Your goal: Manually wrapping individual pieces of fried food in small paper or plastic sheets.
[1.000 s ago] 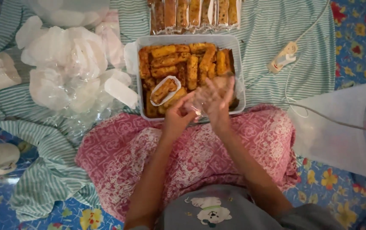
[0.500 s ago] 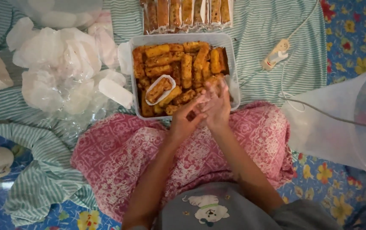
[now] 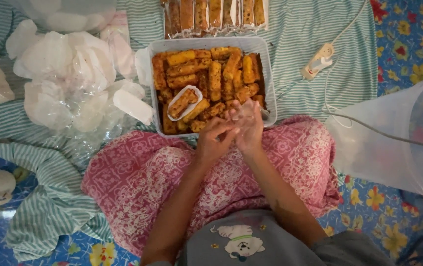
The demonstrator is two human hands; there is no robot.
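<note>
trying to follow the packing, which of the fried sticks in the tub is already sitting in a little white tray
The one at the tub's front left, lying diagonally in the small white oval tray, just left of the left hand. The other sticks lie loose in the tub.

Grey top (image 3: 251,241) with a cartoon animal, pink patterned skirt (image 3: 142,182), bare forearms.

A single head-worn camera looks almost straight down from above the seated person's lap. The forearms enter from the bottom edge and the hands meet near the middle, close under the lens. The view faces forward over the pink cloth (image 3: 137,182) to the tub (image 3: 158,49) beyond it, and takes in the striped sheet (image 3: 320,29) up to the top edge. No second view shares the scene.
</note>
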